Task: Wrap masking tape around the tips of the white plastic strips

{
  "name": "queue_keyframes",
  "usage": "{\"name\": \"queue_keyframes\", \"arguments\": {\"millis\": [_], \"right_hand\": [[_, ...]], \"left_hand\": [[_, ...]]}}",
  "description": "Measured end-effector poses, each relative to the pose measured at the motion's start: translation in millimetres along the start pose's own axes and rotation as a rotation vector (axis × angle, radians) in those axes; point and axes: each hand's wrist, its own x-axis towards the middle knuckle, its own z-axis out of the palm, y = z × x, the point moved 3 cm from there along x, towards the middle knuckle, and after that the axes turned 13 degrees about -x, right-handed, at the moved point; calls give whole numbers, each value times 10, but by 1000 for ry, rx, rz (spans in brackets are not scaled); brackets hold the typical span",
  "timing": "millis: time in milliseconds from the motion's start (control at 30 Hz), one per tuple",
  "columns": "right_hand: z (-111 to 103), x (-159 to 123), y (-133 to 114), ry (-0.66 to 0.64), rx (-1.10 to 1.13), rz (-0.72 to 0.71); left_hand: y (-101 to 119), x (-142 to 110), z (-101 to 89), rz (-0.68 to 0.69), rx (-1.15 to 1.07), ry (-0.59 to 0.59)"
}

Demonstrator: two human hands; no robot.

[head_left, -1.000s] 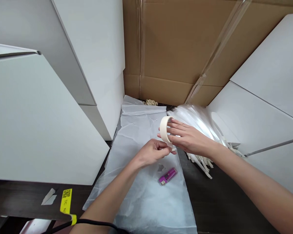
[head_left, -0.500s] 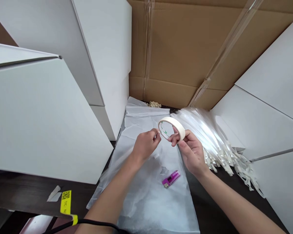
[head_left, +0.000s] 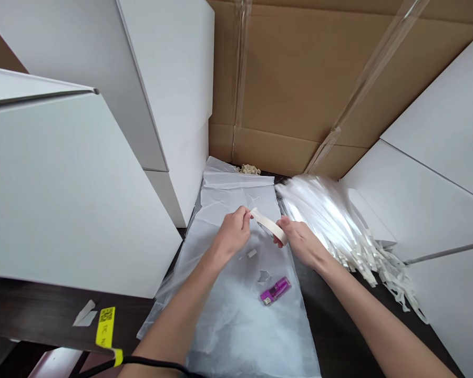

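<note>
A roll of cream-white masking tape (head_left: pixel 274 227) is gripped at its right side by my right hand (head_left: pixel 299 239), thumb on top and fingers underneath. The roll is tilted so that mostly its outer band shows. My left hand (head_left: pixel 234 229) pinches at the roll's upper left, where a short end of tape (head_left: pixel 254 212) meets the fingertips. Below the hands lies a translucent white plastic sheet (head_left: pixel 236 315). On it rest a purple lighter (head_left: pixel 276 291), a small white scrap (head_left: pixel 252 253) and a clear torn bit (head_left: pixel 264 277).
Shiny clear plastic strips (head_left: pixel 327 210) with white ends lie in a bundle at right. White boxes (head_left: pixel 71 199) stand on the left, more white boxes (head_left: pixel 437 173) on the right. Behind rises a taped cardboard box (head_left: pixel 299 73). A black cable (head_left: pixel 153 360) with a yellow label (head_left: pixel 105 327) crosses lower left.
My right hand has turned over and lowered the tape roll, so its ring opening no longer faces me. My left hand has shifted slightly left, still pinching near the roll.
</note>
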Motion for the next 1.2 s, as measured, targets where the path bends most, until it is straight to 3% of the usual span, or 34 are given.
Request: {"name": "queue_keyframes", "arguments": {"millis": [133,300,400,567,733,967,1200], "right_hand": [[37,99,-81,-117,-210,93],[136,173,-152,-305,147,113],[197,209,-118,-246,246,189],[298,246,-45,-125,183,304],[281,255,-82,-15,11,264],[330,294,-82,-11,-35,228],[348,215,-70,99,-85,132]], "left_hand": [[1,-8,37,15,-12,-24],[64,-36,32,48,-62,-37],[84,-44,20,49,-72,-27],[46,-44,72,117,55,17],[-9,-41,137,86,31,42],[-88,-23,123,-69,-324,-5],[-62,-44,122,-308,-769,-238]]}}
